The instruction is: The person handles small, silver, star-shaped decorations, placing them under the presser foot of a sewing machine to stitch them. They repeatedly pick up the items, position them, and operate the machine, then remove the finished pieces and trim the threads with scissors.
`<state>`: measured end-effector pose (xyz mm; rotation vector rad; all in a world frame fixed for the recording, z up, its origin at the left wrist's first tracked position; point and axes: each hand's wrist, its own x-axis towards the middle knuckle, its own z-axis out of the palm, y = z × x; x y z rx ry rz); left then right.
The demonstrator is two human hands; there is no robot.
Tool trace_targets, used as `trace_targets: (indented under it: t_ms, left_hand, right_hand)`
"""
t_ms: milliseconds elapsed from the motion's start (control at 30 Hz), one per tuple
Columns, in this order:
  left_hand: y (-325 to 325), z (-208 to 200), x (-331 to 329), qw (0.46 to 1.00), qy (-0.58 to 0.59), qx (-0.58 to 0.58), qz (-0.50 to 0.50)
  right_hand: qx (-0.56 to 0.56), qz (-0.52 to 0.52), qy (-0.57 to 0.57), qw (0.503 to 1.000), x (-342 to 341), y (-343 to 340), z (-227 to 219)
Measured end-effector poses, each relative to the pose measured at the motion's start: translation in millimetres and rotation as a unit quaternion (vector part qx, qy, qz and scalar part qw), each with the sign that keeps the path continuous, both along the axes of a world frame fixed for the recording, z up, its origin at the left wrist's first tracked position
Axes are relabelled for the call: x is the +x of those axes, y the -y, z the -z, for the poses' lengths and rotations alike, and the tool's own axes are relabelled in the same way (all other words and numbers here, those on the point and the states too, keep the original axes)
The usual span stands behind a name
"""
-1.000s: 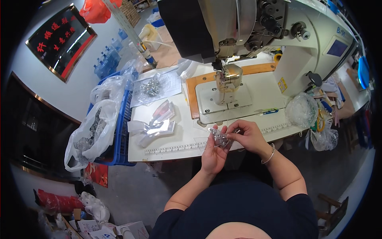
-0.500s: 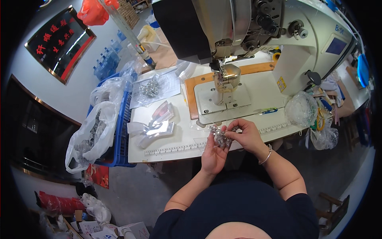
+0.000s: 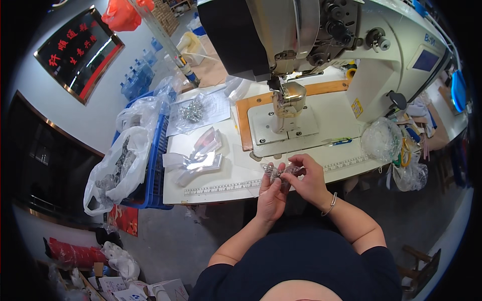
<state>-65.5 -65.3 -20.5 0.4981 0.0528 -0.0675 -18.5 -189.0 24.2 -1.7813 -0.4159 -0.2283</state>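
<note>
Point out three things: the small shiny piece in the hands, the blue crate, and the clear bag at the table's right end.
small shiny piece (image 3: 281, 171), head view, middle of the glittery part between both hands.
blue crate (image 3: 156, 155), head view, its right wall beside the table.
clear bag (image 3: 381, 139), head view, centre of the crumpled plastic.

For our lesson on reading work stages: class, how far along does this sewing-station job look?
Done: a few clear folded pieces lie stacked on the white table. In hand: the left hand and right hand hold one small clear glittery piece at the table's edge, away from the sewing machine. Left: probably plenty, since bags of similar pieces sit in the blue crate.
</note>
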Motion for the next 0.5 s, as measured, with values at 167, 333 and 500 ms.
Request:
trace_targets:
  t_ms: [167,333,500]
  left_hand:
    - [0.2,3.7,0.6,1.0,0.006,0.01,-0.006]
    - [0.6,-6.6,1.8,1.0,0.002,0.006,-0.003]
    - [2.0,-3.6,-0.3,1.0,0.011,0.024,-0.008]
  right_hand:
    - [0.049,-0.018,-0.059,0.997,-0.5,-0.4,0.9]
    - [0.069,-0.081,-0.048,0.993,3.5,4.4,8.1]
    - [0.089,-0.062,-0.081,0.991,4.2,4.6,7.6]
